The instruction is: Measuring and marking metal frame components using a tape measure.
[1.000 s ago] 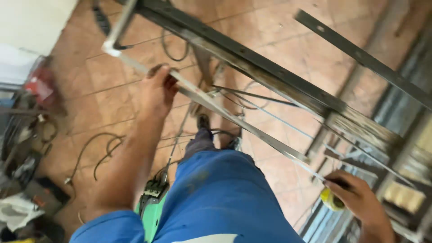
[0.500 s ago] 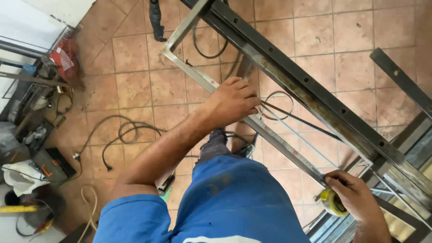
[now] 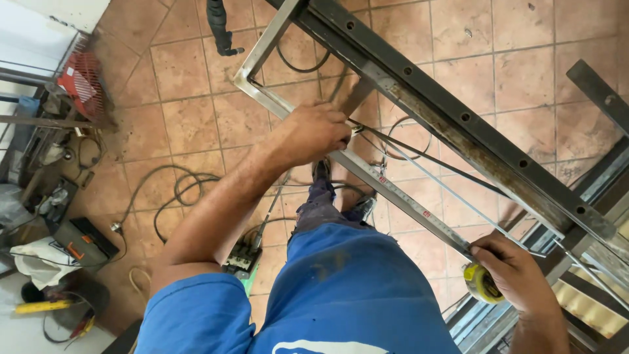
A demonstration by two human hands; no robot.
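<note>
Terracotta tile floor (image 3: 196,118) | measuring grey steel frame bar (image 3: 262,92) | left hand (image 3: 314,134) fingers pinching silver tape blade (image 3: 406,200) | right hand (image 3: 517,275) gripping yellow tape-measure case (image 3: 483,283) | next needs a steady reading.

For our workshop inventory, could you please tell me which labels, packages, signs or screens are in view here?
Tape measure blade: printed scale along the metal frame bar, pale with dark and red marks.
Tape measure case: round, yellow, in the right hand.
Red crate: upper left, bearing a white patch.
No screens or signs.
</note>
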